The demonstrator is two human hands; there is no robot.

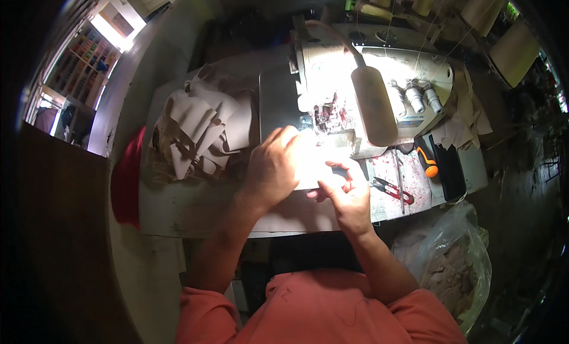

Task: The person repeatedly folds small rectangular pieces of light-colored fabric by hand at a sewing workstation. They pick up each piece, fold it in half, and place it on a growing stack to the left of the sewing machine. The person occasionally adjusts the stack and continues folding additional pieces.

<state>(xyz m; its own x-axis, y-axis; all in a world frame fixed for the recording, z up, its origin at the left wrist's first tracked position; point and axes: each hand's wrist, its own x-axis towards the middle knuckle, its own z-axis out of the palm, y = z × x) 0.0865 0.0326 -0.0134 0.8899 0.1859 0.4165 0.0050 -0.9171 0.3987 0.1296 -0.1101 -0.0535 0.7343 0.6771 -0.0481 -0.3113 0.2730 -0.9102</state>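
Observation:
A pale piece of fabric (309, 166) lies under the lamp's glare in front of the sewing machine (332, 115), nearly washed out to white. My left hand (275, 169) is closed on its left side, knuckles up, though the glare swallows the fingertips. At the near right side of the fabric, my right hand (348, 198) is closed with thumb and bent fingers on the edge. The machine's needle area sits just beyond both hands. Left of them is a heap of pale cut fabric pieces (204, 121).
A lamp head (374, 107) hangs over the machine. Thread snips (392, 191), a thin metal rod and an orange-handled tool (428, 163) lie at the right. Thread cones (515, 53) stand at the back right. A clear plastic bag of scraps (453, 267) is below the table edge.

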